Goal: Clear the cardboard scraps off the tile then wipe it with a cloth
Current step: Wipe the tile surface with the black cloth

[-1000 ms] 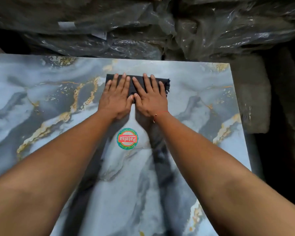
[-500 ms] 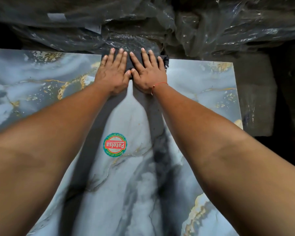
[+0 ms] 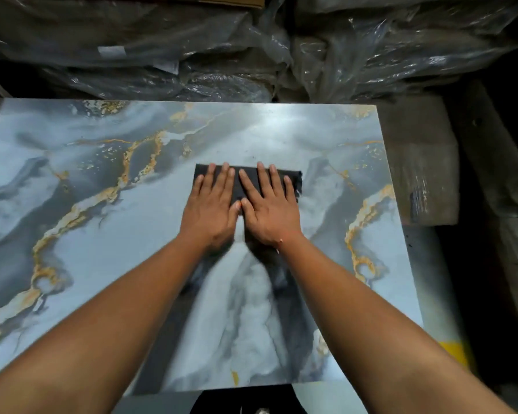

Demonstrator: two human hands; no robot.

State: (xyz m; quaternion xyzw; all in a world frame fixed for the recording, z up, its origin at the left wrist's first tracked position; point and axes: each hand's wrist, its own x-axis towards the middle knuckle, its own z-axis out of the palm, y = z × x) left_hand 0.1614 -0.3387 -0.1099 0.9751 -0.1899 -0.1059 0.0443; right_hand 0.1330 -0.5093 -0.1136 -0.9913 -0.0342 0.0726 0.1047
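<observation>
Item 1, nearest my camera: two bare forearms enter from the lower corners and converge toward the middle of the frame. A thin red thread (image 3: 282, 239) circles the right wrist.

Item 2: the tile (image 3: 108, 234), a large glossy slab with a blue-grey marble print and gold veins, lying flat and filling most of my view. Its near edge shows at the bottom of the frame, its far edge runs under the wrapped bundles, and its right edge is visible in full. I see no cardboard scraps on its surface. A bright glare sits near the far edge, right of centre.

Item 3: left hand (image 3: 211, 209), palm down, fingers extended and slightly spread, pressed flat on the cloth rather than gripping it.

Item 4: right hand (image 3: 269, 210), likewise flat and unclenched, fingers extended, pressing down. The two thumbs touch at the midline.

Item 5: cloth (image 3: 247, 182), dark and folded into a rectangle, lying on the tile at about its middle, a little toward the far edge. Both hands cover most of it; the far strip and a frayed right end show past the fingertips.

Item 6, right of the tile: a brown block (image 3: 422, 162) partly wrapped in film, on a dark floor.

Item 7, farthest: bundles wrapped in crumpled clear plastic sheeting (image 3: 251, 49), stacked across the whole top of the frame just beyond the tile's far edge.
</observation>
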